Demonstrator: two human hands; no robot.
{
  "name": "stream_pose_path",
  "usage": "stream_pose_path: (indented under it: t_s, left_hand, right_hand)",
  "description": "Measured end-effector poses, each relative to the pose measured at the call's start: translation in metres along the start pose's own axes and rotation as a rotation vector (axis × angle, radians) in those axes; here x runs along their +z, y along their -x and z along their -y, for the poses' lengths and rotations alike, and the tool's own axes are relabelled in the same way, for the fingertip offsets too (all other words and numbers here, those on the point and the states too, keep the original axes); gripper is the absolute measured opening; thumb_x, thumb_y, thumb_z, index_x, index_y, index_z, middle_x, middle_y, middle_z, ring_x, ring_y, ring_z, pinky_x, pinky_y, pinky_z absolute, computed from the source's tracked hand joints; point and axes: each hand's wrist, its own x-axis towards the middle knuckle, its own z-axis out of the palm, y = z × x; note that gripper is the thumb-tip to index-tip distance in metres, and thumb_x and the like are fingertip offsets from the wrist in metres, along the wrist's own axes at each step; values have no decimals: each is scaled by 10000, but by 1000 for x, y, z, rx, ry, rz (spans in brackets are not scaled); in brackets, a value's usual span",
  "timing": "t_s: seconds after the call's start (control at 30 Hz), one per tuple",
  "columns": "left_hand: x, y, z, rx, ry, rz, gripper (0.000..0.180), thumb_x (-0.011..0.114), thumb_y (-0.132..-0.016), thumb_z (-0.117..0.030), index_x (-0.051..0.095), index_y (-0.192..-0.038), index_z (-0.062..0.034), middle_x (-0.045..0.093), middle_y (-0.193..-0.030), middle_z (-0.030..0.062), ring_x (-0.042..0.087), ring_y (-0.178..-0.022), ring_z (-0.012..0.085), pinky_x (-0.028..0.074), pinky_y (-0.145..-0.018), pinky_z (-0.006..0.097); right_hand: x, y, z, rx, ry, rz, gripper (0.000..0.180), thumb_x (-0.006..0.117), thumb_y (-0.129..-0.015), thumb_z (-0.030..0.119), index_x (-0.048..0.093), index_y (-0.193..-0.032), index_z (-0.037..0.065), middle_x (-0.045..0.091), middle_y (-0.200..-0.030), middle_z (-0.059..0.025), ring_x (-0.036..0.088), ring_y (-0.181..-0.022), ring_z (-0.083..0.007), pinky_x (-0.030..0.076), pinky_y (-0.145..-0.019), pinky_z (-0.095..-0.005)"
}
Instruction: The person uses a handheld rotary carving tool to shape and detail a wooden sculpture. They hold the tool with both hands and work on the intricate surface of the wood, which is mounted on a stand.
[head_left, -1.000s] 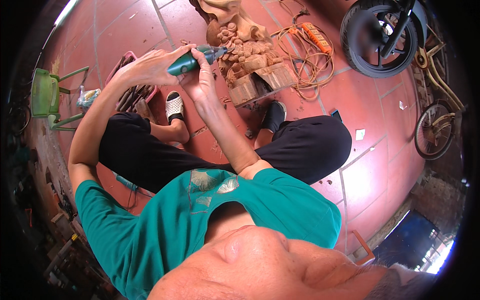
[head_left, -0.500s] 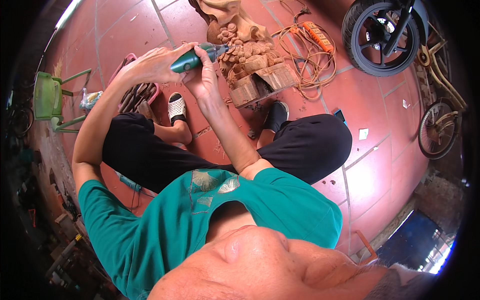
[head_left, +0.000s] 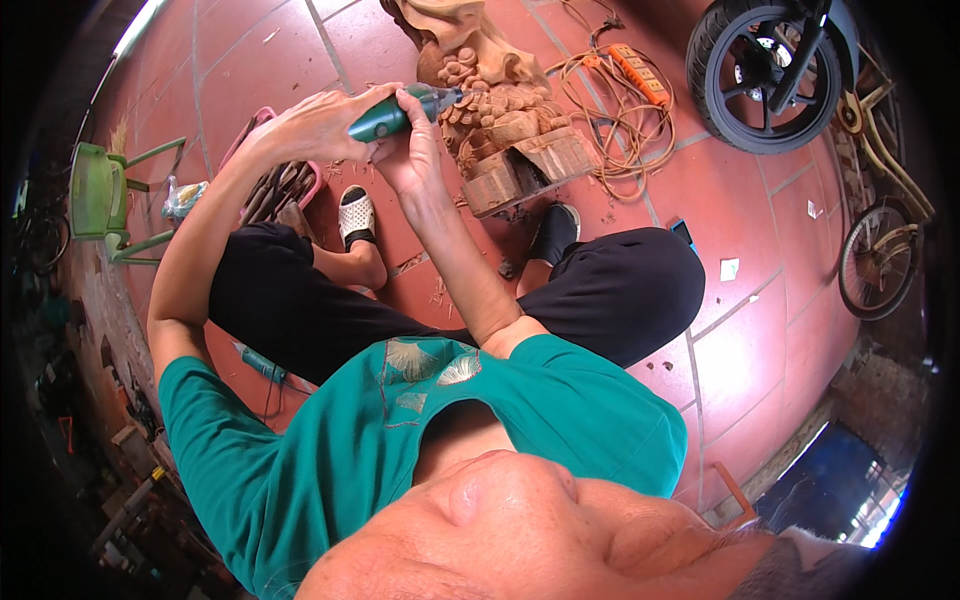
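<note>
A green handheld rotary tool (head_left: 384, 119) lies across both my hands, its dark narrow nose pointing right. My left hand (head_left: 325, 125) is closed round its rear end. The fingers and thumb of my right hand (head_left: 412, 158) grip it nearer the nose. The tip meets the left side of a brown wood carving (head_left: 505, 110), on a cluster of small rounded shapes; whether it touches is too small to tell. The carving stands on a blocky base between my feet, with its smoother upper part running out of view at the top.
An orange power strip (head_left: 638, 74) and its coiled cord (head_left: 630, 150) lie right of the carving. A pink basket of long tools (head_left: 315, 185) stands left, by a green chair (head_left: 100, 190). Wood chips dot the tiled floor. A motorbike wheel (head_left: 765, 75) is at the far right.
The rotary tool has shifted very slightly right with both hands, its nose staying at the same part of the carving. My grip looks the same.
</note>
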Motion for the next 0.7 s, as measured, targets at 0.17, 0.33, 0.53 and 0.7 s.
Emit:
stream_pose_path:
  t_s: [0.17,0.33,0.53,0.7]
  left_hand:
    - [0,0,-1,-8,-20,7,912,722,-731,-245,368,-1561,-110,682,-822,255,686,-749,423,524,-708,491]
    - [1,1,3,1,-17,0,923,716,-729,-252,359,-1569,-116,678,-811,259,682,-739,426,530,-713,494]
    - [0,3,0,-3,-54,0,914,707,-726,-247,365,-1562,-110,665,-794,265,676,-723,422,528,-701,496]
    - [-2,4,-2,-10,-58,8,899,695,-722,-235,374,-1552,-104,654,-765,263,666,-689,421,524,-677,499]
  right_hand:
    - [-1,-1,1,-5,15,10,344,814,-861,189,655,-1158,121,726,-1111,-36,696,-1034,-197,563,-968,-395]
    - [0,0,-2,3,-2,-3,332,803,-869,175,656,-1160,115,725,-1112,-39,699,-1024,-196,570,-957,-389]
    - [-4,-2,-3,5,-10,0,330,788,-879,158,655,-1177,103,726,-1140,-46,703,-1042,-196,579,-957,-383]
    - [-3,-3,-4,20,-15,13,333,792,-876,165,658,-1176,109,726,-1130,-39,703,-1029,-193,574,-958,-384]
